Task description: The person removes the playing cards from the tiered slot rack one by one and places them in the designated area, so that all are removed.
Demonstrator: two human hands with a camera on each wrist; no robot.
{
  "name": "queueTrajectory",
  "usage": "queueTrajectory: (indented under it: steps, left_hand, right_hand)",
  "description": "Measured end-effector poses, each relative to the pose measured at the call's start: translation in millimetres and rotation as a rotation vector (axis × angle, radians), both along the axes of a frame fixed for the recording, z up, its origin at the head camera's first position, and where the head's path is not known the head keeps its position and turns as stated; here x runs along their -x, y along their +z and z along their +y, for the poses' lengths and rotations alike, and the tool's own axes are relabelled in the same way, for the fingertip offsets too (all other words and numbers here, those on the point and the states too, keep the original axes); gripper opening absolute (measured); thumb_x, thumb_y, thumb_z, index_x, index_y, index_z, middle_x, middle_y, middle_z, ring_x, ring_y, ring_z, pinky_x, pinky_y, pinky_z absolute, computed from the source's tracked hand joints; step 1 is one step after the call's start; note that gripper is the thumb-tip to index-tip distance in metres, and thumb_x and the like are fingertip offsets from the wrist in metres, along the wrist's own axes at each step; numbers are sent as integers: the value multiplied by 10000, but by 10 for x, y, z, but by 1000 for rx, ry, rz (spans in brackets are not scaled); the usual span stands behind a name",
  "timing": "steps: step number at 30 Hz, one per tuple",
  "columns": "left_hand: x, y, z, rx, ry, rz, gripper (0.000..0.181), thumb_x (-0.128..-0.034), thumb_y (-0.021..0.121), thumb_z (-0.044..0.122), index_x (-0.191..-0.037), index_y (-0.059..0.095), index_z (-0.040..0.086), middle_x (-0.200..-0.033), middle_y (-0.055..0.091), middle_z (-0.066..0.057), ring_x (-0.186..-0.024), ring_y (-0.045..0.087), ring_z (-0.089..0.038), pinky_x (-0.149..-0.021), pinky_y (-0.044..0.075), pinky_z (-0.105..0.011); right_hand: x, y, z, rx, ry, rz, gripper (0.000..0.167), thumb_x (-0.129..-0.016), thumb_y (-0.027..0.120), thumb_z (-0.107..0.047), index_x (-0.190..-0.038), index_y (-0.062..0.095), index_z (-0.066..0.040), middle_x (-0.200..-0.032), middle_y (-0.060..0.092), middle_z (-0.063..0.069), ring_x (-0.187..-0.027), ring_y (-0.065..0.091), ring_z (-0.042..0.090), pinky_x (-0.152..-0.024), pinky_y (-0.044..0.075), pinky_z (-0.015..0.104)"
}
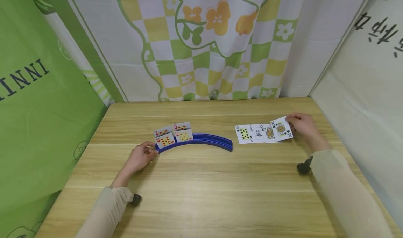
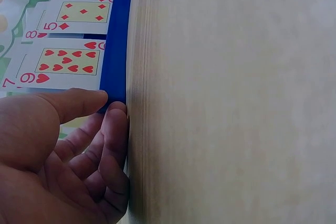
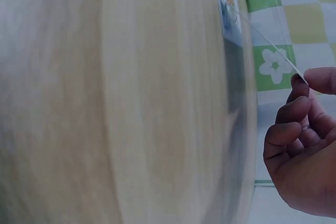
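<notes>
A curved blue card holder [image 1: 211, 139] stands on the table. Its left end is pinched between the thumb and index finger of my left hand [image 1: 139, 158]. In its front slot stand a nine of hearts [image 2: 67, 65] and a five of diamonds [image 2: 79, 13]. Behind them rise a seven [image 1: 162, 130] and an eight of hearts [image 1: 181, 126]. My right hand [image 1: 303, 127] pinches a black-suited king [image 1: 281, 129] by its upper right corner, tilted and lifted at that side. The king partly covers the queen [image 1: 269, 134]; the jack [image 1: 259, 132] and ten [image 1: 244, 134] lie to the left.
The wooden table [image 1: 201, 189] ends at a patterned curtain [image 1: 217, 56] behind the holder and cards. Green fabric [image 1: 37, 101] hangs at the left and pale fabric [image 1: 359, 80] at the right. Dark wrist devices [image 1: 304, 166] sit at both cuffs.
</notes>
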State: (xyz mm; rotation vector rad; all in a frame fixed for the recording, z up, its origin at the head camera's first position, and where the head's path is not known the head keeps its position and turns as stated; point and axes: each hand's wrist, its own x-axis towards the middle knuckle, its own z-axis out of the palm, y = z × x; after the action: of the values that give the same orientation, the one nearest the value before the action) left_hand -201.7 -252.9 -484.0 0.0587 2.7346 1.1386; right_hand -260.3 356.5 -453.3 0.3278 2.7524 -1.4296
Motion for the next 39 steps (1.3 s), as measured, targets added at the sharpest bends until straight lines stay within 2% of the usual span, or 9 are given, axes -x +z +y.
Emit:
queueTrajectory:
  steps: [3,5,8,11,13,16,26,31,39]
  left_hand:
    - [2,-1,0,2,0,1,364,-954,656,189,-1256,570,5,-924,713,-116,-657,608,-139,-601,454,-260]
    - [3,-1,1,1,0,2,362,-954,655,186,-1255,570,4,-923,713,-116,-659,606,-139,-599,453,-259]
    - [3,5,4,1,0,3,364,-952,654,184,-1257,571,3,-923,713,-115,-659,605,-140,-596,450,-258]
    - [3,10,6,1,-1,4,366,-953,654,184,-1260,570,2,-925,714,-115,-661,607,-142,-596,450,-258]
    - [3,12,6,1,-2,4,367,-953,654,184,-1261,569,2,-929,715,-118,-662,610,-142,-595,451,-258]
    - [3,11,5,4,0,6,367,-952,657,185,-1259,571,4,-935,719,-123,-665,612,-139,-597,453,-258]
    - [-8,2,9,10,5,8,369,-945,661,182,-1253,572,-1,-943,718,-136,-669,615,-134,-612,465,-264]
    - [-13,-1,11,9,6,9,369,-944,663,182,-1253,573,1,-942,716,-137,-665,616,-133,-609,468,-262]
    - [-9,4,13,11,11,14,369,-942,664,183,-1251,575,3,-938,718,-136,-669,614,-136,-618,469,-268]
  right_hand:
    - [6,-24,30,-67,3,4,393,-1006,523,-249,-1218,613,70,-1002,679,38,-807,542,33,-689,446,215]
    - [9,-36,46,-110,5,2,401,-1006,517,-258,-1215,618,70,-1166,655,201,-920,552,128,-743,408,232]
    - [19,-53,71,-158,11,-16,417,-1010,502,-264,-1226,605,78,-1293,584,307,-1074,537,299,-823,378,290]
    - [19,-52,86,-207,21,-46,424,-1014,490,-270,-1235,592,77,-1304,564,330,-1173,518,419,-909,414,418]
    - [18,-46,88,-230,25,-64,421,-1012,486,-262,-1240,587,78,-1308,555,336,-1198,505,456,-972,405,511]
    - [8,-37,92,-270,27,-81,421,-1006,488,-264,-1236,591,73,-1308,551,338,-1198,503,474,-1018,380,571]
    - [-9,-53,176,-376,63,-109,422,-987,497,-265,-1203,611,79,-1288,558,360,-1161,522,510,-986,397,590]
    - [-20,-55,198,-371,57,-135,434,-983,487,-273,-1212,601,78,-1321,533,358,-1164,508,501,-1002,379,597]
    - [-48,-34,196,-343,67,-127,435,-983,496,-296,-1198,611,65,-1297,562,337,-1134,528,459,-934,410,547]
